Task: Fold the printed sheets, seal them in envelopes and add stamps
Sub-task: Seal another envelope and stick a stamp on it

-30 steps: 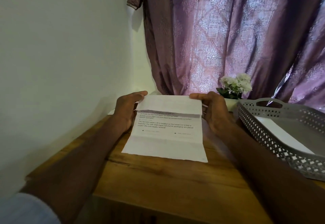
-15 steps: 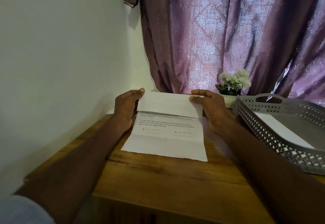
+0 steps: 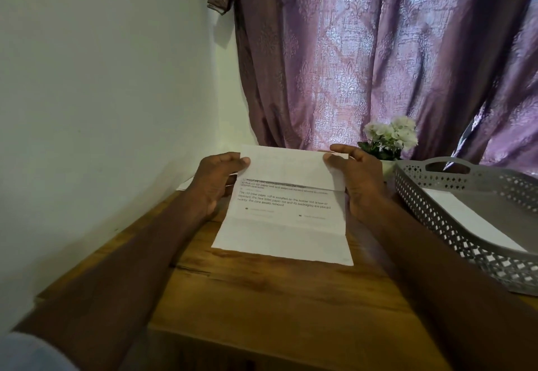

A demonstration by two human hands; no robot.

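Observation:
A white printed sheet lies on the wooden table, its lower part flat and showing lines of black text. The top third is bent over toward me as a blank flap. My left hand pinches the flap's left corner between thumb and fingers. My right hand pinches the flap's right corner in the same way. A crease runs across the sheet below the text. No envelope or stamp can be made out for certain.
A grey perforated tray with a handle stands at the right, holding a white paper. A small pot of white flowers sits behind my right hand. A purple curtain hangs at the back, a white wall on the left.
The top flap has come further over toward me and covers more of the printed text. Both hands stay at the flap's corners.

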